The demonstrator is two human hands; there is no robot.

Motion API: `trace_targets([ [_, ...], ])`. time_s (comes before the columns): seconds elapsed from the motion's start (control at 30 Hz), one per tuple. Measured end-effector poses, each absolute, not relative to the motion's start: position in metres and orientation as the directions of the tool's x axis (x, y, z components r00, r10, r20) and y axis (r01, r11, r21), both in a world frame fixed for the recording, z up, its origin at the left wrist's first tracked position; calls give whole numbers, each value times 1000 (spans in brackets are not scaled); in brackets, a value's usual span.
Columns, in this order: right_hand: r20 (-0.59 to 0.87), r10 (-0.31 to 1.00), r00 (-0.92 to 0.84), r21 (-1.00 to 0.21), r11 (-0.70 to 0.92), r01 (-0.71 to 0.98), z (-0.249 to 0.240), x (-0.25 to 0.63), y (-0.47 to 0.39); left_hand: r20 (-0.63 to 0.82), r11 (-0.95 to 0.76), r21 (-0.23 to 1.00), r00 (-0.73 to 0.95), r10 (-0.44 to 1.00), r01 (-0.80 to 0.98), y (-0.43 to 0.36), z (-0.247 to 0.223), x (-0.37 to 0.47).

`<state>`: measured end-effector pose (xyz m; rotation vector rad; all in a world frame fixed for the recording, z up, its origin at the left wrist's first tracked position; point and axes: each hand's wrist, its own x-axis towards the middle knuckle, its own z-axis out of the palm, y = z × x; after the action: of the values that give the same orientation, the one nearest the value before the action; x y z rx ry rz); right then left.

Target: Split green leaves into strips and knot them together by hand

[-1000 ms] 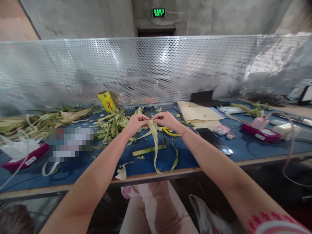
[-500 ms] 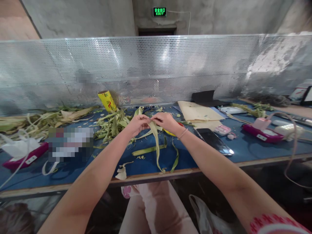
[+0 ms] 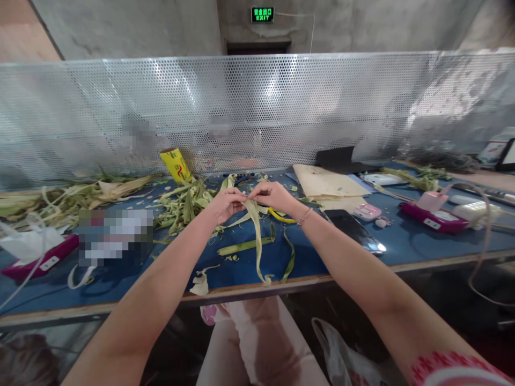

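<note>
Both hands meet over the middle of the blue table (image 3: 237,276), pinching the upper end of a long pale green corn husk strip (image 3: 258,241). My left hand (image 3: 227,205) grips it from the left with bent fingers. From the other side my right hand (image 3: 277,198), with a bracelet at the wrist, pinches the same end. The strip hangs toward me, its curled tip close to the table edge. Beneath lie a flat green husk piece (image 3: 243,247) and a darker curled leaf (image 3: 289,261). A yellow handle (image 3: 281,217) shows partly behind my right wrist.
Left of my hands is a heap of husk pieces (image 3: 187,206) with a yellow packet (image 3: 176,166) behind it. A black phone (image 3: 354,230), brown paper (image 3: 328,182) and purple power strips (image 3: 432,219) lie around. A perforated metal screen (image 3: 257,107) closes off the back.
My right wrist has shifted slightly to the right, so more of the yellow handle shows. Both hands keep their pinch on the husk strip. The view has tilted a little.
</note>
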<state>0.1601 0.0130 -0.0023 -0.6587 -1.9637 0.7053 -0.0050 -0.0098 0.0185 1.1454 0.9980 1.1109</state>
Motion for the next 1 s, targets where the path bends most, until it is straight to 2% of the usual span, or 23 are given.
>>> trace_targets([
  [0.27,435,784,-443,-851,519,84,3,160,8,-29,44,996,185,982,-80,-11,20,-6],
  [0.37,347,842,-413,-919,394,32,1,157,9,49,-46,999,158,986,-24,-10,17,-5],
  [0.47,289,874,-390,-952,307,-18,-3,154,11,187,-200,976,143,972,85,-8,13,-4],
  [0.6,261,893,-366,-964,260,-54,-4,154,11,317,-351,915,185,930,201,-7,12,-4],
  [0.77,220,917,-334,-975,193,-112,1,155,11,292,-341,884,190,937,320,-12,19,-3],
  [1.0,254,924,-286,-967,236,-95,0,154,15,317,-350,868,149,937,354,-8,18,-5],
])
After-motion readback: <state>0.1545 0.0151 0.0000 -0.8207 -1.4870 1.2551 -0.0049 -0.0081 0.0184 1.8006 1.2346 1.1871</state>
